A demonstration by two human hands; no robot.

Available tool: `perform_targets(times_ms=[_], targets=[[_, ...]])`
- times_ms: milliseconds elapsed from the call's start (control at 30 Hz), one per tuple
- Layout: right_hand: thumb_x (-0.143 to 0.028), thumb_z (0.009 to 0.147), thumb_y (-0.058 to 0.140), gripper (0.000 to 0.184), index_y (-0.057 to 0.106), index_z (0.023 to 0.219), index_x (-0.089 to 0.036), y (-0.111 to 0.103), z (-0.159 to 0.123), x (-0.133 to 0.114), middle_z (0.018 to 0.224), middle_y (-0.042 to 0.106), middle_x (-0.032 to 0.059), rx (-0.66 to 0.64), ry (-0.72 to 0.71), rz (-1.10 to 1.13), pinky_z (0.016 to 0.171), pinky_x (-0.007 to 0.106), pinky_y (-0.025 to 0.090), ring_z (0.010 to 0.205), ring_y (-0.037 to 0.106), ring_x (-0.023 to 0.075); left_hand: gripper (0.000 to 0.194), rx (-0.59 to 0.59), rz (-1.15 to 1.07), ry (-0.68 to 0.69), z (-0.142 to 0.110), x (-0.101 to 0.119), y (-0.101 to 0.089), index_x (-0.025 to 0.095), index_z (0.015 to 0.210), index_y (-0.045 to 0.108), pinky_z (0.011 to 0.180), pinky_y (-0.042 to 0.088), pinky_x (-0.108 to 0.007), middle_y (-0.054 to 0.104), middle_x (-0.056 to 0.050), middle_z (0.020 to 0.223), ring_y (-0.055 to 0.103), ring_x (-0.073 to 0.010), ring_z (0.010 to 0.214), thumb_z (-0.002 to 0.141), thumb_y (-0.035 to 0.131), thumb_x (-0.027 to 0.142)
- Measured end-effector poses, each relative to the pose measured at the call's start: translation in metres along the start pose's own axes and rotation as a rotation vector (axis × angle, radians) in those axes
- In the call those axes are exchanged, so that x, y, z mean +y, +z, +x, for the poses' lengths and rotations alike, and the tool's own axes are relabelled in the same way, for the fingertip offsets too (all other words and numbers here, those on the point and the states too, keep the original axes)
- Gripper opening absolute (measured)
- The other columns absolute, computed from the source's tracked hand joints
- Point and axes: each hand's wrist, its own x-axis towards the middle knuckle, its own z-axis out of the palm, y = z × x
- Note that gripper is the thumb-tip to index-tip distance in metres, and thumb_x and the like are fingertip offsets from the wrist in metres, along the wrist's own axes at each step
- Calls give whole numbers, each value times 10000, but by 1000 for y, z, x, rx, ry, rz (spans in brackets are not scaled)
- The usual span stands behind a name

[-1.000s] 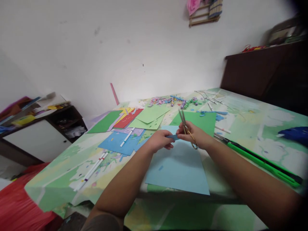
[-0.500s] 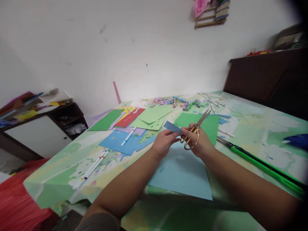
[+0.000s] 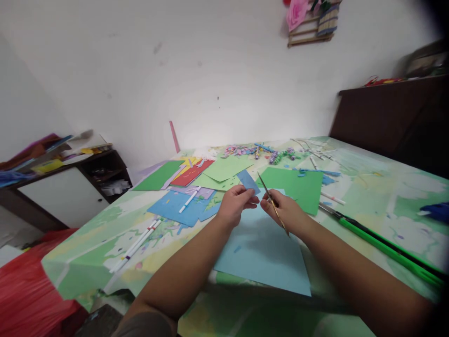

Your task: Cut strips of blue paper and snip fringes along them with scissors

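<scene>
Between the thumb and fingers of my left hand (image 3: pixel 235 202) is a small strip of blue paper (image 3: pixel 248 181), tilted up to the left. My right hand (image 3: pixel 286 209) grips a pair of gold-handled scissors (image 3: pixel 279 216), seen nearly edge-on, with the blades pointing up and away beside the strip. Blades and paper are apart. Both hands are above a light blue sheet (image 3: pixel 268 252) at the table's front edge, where a tiny blue scrap (image 3: pixel 237 249) lies. Just beyond is a green sheet (image 3: pixel 298 187).
Coloured sheets, including a red one (image 3: pixel 191 172) and a blue one (image 3: pixel 175 208), lie left with markers (image 3: pixel 136 244). Curled paper pieces (image 3: pixel 277 157) sit at the back. A green-handled cutter (image 3: pixel 382 241) lies right, near a dark blue object (image 3: pixel 435 211). A red plastic bag (image 3: pixel 31 285) is lower left.
My right hand has drawn away from the paper strip, and the scissors have turned from face-on to edge-on with blades swung left. The strip now stands more steeply in my left hand.
</scene>
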Motion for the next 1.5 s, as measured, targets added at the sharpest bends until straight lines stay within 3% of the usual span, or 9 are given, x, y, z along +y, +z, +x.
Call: perform_targets(times_ms=[367, 867, 1200, 1400, 1500], targets=[[-521, 780, 395, 356, 539, 770, -195, 2, -6, -6, 600, 527, 12, -8, -160, -185, 496, 251, 286, 548, 443, 147, 172, 12, 112, 51, -8, 11, 2, 142, 546, 493, 519, 453, -247, 571, 13, 475, 552, -104, 487, 614, 616, 241], [-550, 785, 369, 383, 503, 683, -206, 7, -12, -9, 608, 550, 25, 38, -189, -237, 512, 251, 314, 558, 479, 161, 168, 15, 259, 84, -21, 29, 5, 148, 487, 476, 482, 416, -214, 576, 18, 456, 512, -78, 423, 621, 572, 179], [-542, 724, 462, 348, 496, 646, -205, 11, -14, -12, 558, 533, 5, 85, -116, -121, 492, 248, 329, 517, 461, 149, 170, 13, 196, 107, -22, 28, 5, 149, 484, 484, 468, 410, -222, 565, 15, 441, 507, -89, 428, 616, 575, 206], [-566, 744, 398, 394, 496, 654, -195, 14, -15, -12, 536, 486, 0, 122, -138, -54, 468, 250, 318, 496, 425, 140, 176, 1, 185, 106, -23, 30, 6, 152, 482, 472, 478, 413, -222, 561, 20, 436, 497, -82, 417, 615, 578, 198], [-576, 763, 368, 425, 516, 680, -186, 12, -15, -13, 560, 513, 8, 111, -167, -13, 486, 251, 341, 511, 446, 140, 177, -61, 251, 86, -25, 30, 6, 150, 477, 477, 463, 402, -213, 546, 22, 427, 484, -76, 410, 616, 577, 195]])
